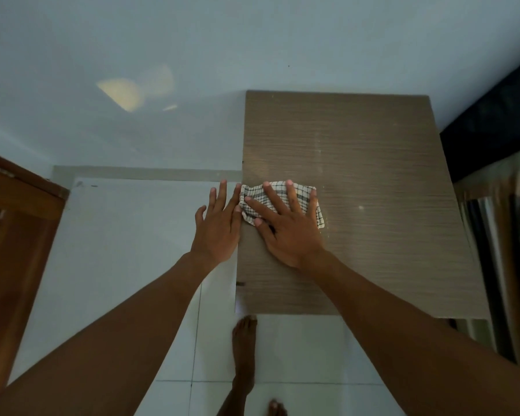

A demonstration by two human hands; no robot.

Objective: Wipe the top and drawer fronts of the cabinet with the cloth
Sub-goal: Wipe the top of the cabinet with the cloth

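Plainly, from the head view, the cloth point(278, 202) lies flat on the cabinet top point(373, 163), pinned under the spread fingers of the right hand point(285, 226); that hand is open, pressing and not gripping; the left hand point(218, 226), also open with fingers splayed, sits just beside the cloth at the cabinet's left edge, a fingertip seemingly touching its end. I judge the cloth soft, light and limp, apt to bunch when pushed; a flat palm over its middle should drive it best. It is pale with a dark check, loosely folded and rumpled; the drawer fronts are out of sight.
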